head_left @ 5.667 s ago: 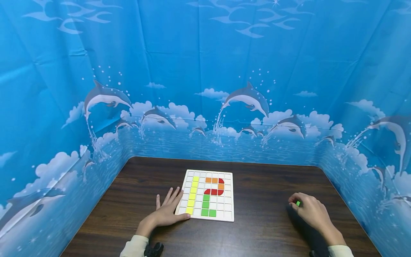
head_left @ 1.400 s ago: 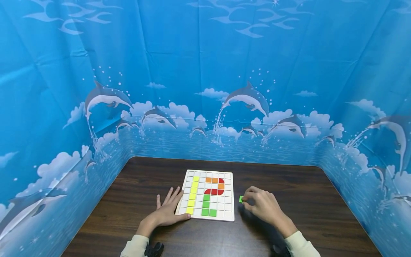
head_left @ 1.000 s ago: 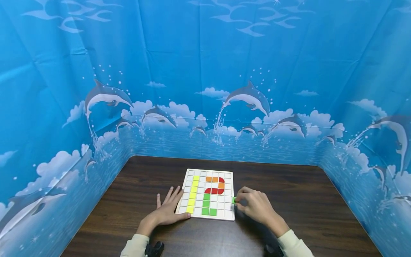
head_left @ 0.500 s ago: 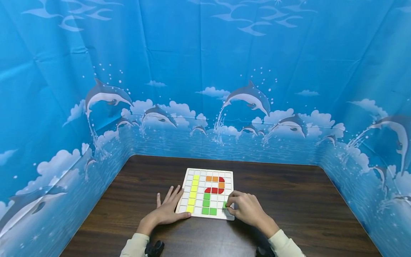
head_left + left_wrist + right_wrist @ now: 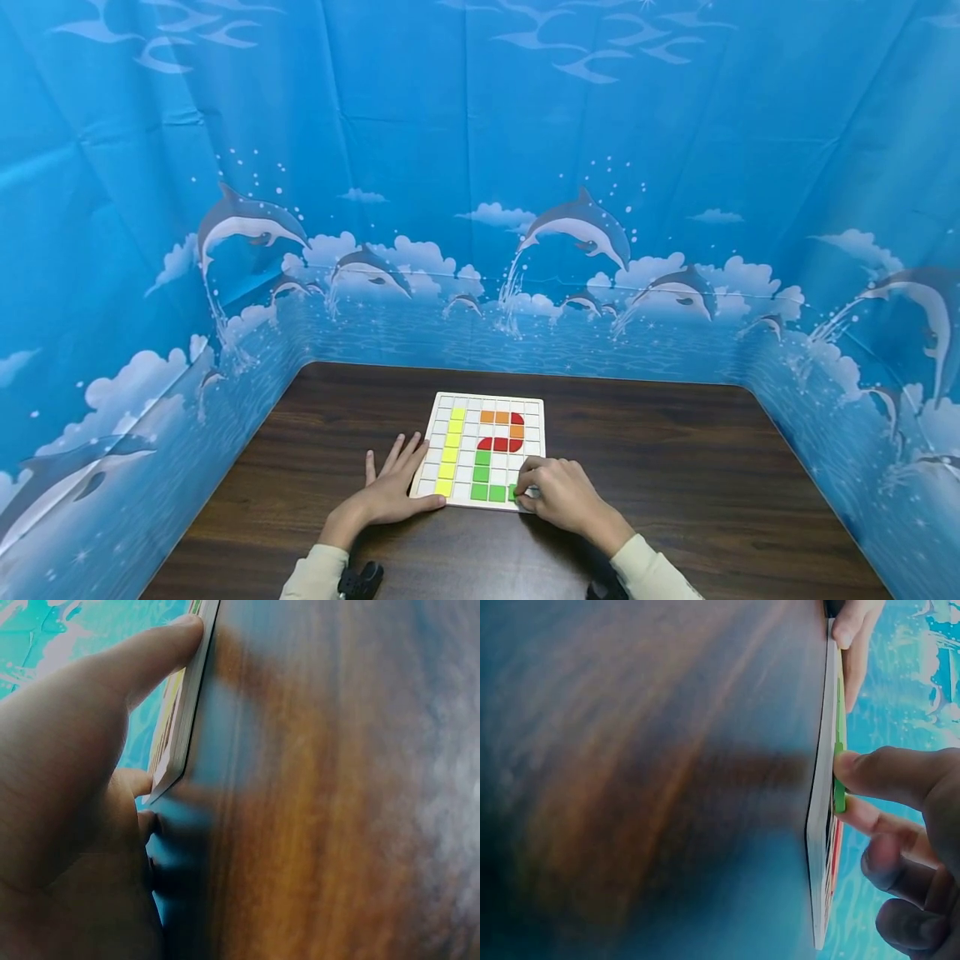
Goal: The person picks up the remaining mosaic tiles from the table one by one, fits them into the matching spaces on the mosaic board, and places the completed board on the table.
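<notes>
A white square grid board [image 5: 456, 403] lies on the table, with coloured tiles set in its cells. Yellow tiles [image 5: 448, 456] form a column on the left; orange tiles [image 5: 495, 417] and red tiles [image 5: 501, 444] make a curve at the upper right. Green tiles [image 5: 482, 473] run down and along the bottom row. My right hand [image 5: 558, 492] pinches a green square tile [image 5: 840, 787] between thumb and finger at the board's lower right, beside the last green tile of that row. With fingers spread, my left hand [image 5: 390, 492] rests at the board's left edge, its thumb on the lower-left corner.
The dark wooden table [image 5: 675, 450] extends around the board on all sides. A blue curtain [image 5: 405, 167] printed with dolphins and clouds encloses its back and sides. Black wrist cameras [image 5: 362, 580] sit at both sleeves.
My right hand has carried the green tile leftward from the table's right side, over the board's right edge, down to the bottom row. My left hand has stayed in place.
</notes>
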Demonstrator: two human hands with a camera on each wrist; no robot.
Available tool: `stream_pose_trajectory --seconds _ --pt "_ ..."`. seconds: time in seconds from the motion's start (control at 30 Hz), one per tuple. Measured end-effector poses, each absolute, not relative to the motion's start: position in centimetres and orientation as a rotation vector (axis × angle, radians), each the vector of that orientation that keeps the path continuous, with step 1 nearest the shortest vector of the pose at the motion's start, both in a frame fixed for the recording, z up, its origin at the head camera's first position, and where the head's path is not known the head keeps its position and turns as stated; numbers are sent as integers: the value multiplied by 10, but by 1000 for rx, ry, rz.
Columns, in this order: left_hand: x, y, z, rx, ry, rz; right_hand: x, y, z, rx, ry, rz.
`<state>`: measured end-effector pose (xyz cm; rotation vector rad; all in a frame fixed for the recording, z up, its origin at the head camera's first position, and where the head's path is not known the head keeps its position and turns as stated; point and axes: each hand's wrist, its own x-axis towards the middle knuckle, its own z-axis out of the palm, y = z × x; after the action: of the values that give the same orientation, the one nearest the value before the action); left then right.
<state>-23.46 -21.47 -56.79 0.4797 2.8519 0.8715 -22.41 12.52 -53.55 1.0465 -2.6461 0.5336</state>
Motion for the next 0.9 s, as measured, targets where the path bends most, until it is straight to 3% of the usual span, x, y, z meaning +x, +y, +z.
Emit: stream_pose_trajectory --seconds 0.5,0.9 --pt "-232 -214 -564 487 2827 901 -224 128 -522 1185 -2799 522" --pt "-231 -212 -562 481 2842 882 -223 132 -528 1134 -2868 607"
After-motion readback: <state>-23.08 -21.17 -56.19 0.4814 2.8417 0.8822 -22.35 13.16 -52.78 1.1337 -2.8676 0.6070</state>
